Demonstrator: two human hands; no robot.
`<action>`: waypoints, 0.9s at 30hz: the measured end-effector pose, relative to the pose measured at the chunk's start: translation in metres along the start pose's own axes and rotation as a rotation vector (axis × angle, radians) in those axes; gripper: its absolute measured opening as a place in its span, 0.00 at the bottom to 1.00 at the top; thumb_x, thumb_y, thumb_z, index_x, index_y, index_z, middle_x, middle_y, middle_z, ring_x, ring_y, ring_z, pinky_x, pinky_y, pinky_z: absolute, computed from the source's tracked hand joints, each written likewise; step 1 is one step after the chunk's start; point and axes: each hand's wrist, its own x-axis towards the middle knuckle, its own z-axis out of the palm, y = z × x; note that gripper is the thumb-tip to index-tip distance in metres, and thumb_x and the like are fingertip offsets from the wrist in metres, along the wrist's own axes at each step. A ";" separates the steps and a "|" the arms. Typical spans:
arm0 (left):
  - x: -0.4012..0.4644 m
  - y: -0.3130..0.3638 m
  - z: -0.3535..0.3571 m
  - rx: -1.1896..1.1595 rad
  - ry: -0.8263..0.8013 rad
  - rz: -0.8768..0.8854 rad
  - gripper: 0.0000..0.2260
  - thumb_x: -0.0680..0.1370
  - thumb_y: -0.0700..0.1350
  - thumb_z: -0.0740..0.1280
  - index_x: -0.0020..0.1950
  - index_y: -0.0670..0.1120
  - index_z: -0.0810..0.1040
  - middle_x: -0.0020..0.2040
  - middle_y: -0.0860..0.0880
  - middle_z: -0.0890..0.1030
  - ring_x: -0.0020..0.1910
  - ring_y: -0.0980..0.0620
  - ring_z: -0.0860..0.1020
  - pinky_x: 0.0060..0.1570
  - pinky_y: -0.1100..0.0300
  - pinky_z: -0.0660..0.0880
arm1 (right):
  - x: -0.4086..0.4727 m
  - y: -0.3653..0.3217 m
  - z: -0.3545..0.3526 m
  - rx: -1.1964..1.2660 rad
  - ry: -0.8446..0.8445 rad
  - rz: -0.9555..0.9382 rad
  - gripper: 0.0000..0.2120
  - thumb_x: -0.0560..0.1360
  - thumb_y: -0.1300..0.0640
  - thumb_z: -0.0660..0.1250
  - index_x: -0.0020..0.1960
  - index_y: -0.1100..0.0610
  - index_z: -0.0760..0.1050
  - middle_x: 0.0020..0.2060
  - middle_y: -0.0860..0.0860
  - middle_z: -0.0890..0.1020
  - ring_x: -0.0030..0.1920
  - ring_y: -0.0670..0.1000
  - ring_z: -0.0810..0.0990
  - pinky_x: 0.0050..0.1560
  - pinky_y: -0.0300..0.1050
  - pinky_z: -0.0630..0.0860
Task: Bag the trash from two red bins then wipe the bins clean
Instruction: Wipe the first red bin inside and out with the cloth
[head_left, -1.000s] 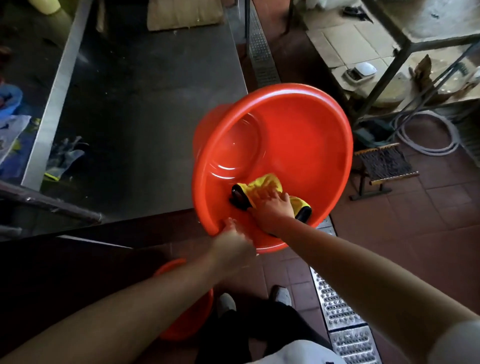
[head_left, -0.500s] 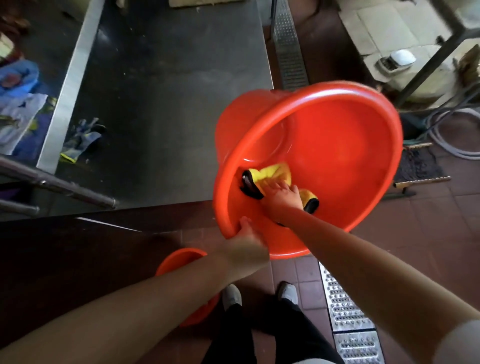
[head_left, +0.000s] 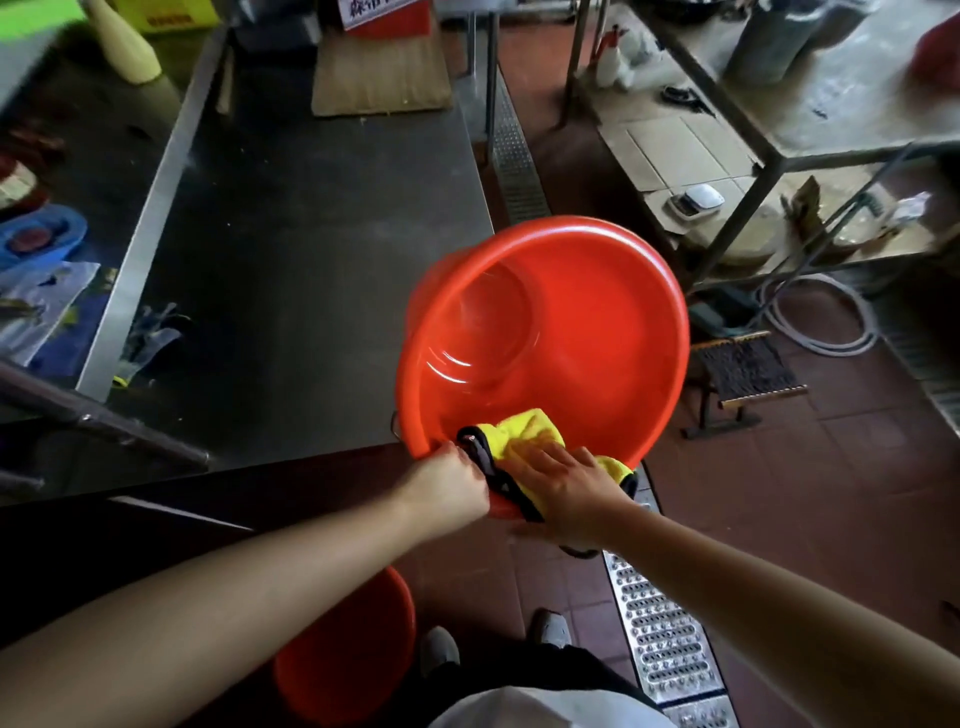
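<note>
Red bin (head_left: 597, 332) held up in the air, tilted mouth toward the person, just past the near corner of the bench (head_left: 311, 270). Looks like thin plastic: light, somewhat flexible, smooth and glossy inside, probably slippery if wet. The rolled rim is the obvious place to hold it. Left hand (head_left: 447, 488) grips the near rim, fingers curled round it. Right hand (head_left: 566, 488) presses a yellow cloth (head_left: 524, 441) flat onto the inner wall by the near rim, fingers spread; cloth is soft, bunched, dark-edged and drapes over the rim. Bin inside looks empty of trash. Second red bin (head_left: 353, 644) sits on the floor below the held bin, beside the person's feet. Bench edge is close left of the bin; open tiled floor to the right, with a small stool (head_left: 748, 374) and a metal rack leg (head_left: 727, 228) beyond.
</note>
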 end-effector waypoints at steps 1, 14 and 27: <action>-0.003 -0.004 0.001 -0.002 0.001 -0.004 0.07 0.63 0.47 0.74 0.37 0.46 0.85 0.32 0.48 0.83 0.30 0.49 0.81 0.36 0.59 0.77 | -0.002 0.006 -0.003 -0.051 -0.021 -0.022 0.48 0.69 0.22 0.57 0.81 0.40 0.44 0.81 0.48 0.53 0.80 0.56 0.53 0.72 0.59 0.59; -0.041 -0.057 0.017 0.007 -0.041 -0.080 0.21 0.78 0.56 0.65 0.60 0.41 0.79 0.54 0.41 0.82 0.55 0.40 0.79 0.70 0.38 0.59 | -0.014 0.031 -0.039 -0.573 0.362 -0.213 0.19 0.70 0.56 0.63 0.58 0.50 0.84 0.51 0.54 0.85 0.49 0.60 0.85 0.39 0.49 0.79; 0.014 0.019 0.019 -0.330 -0.078 -0.358 0.40 0.76 0.70 0.56 0.62 0.33 0.77 0.59 0.30 0.78 0.59 0.32 0.78 0.60 0.42 0.73 | -0.005 0.020 -0.032 -0.314 0.148 -0.048 0.37 0.71 0.30 0.65 0.76 0.43 0.66 0.72 0.50 0.72 0.71 0.58 0.71 0.64 0.56 0.72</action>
